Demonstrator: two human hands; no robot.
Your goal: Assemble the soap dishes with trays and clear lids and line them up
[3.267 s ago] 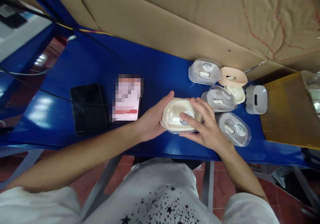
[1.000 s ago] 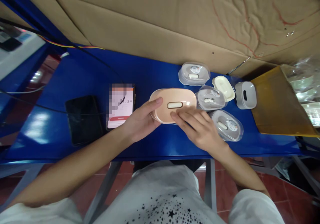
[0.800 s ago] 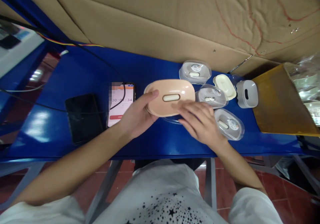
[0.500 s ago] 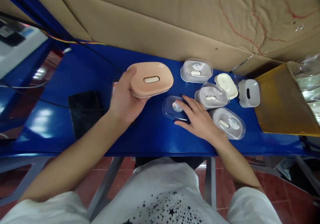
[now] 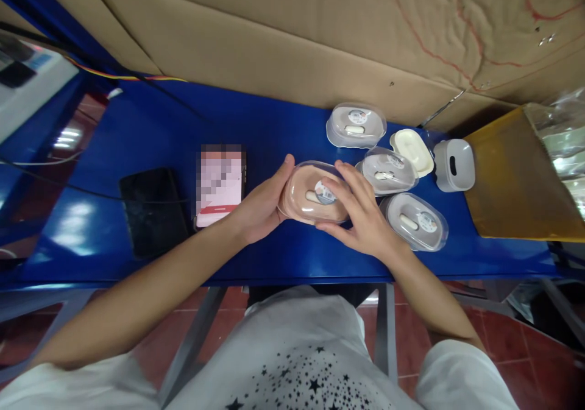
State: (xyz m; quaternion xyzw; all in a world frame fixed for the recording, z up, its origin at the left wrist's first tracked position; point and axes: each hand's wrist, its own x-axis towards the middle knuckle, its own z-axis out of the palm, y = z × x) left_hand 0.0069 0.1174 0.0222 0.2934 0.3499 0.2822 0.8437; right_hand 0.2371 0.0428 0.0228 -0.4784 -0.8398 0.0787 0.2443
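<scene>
An oval peach plastic box [image 5: 296, 195], shaped like a soap box with a cream insert in its slot, is between my hands over the front middle of the table. A clear plastic cover [image 5: 315, 172] with a round label lies over its top. My left hand [image 5: 261, 212] is closed around the box's left end, thumb up along the far side. From the right, my right hand [image 5: 363, 212] grips the clear cover, fingers on the far edge and thumb on the near one. Whether the cover is fully seated cannot be made out.
Several grey boxes with clear covers [image 5: 356, 123] sit right of my hands on the blue table [image 5: 274, 264]. Beyond them are a cream tray [image 5: 414, 151], a bare grey box [image 5: 454, 166] and a carton [image 5: 512, 184]. Leftward lie a lit phone [image 5: 222, 184] and a dark tablet [image 5: 153, 212].
My left hand has brought the peach box right and down to the clear cover, which now lies over it. The lit phone has come into view. My right hand has barely moved.
</scene>
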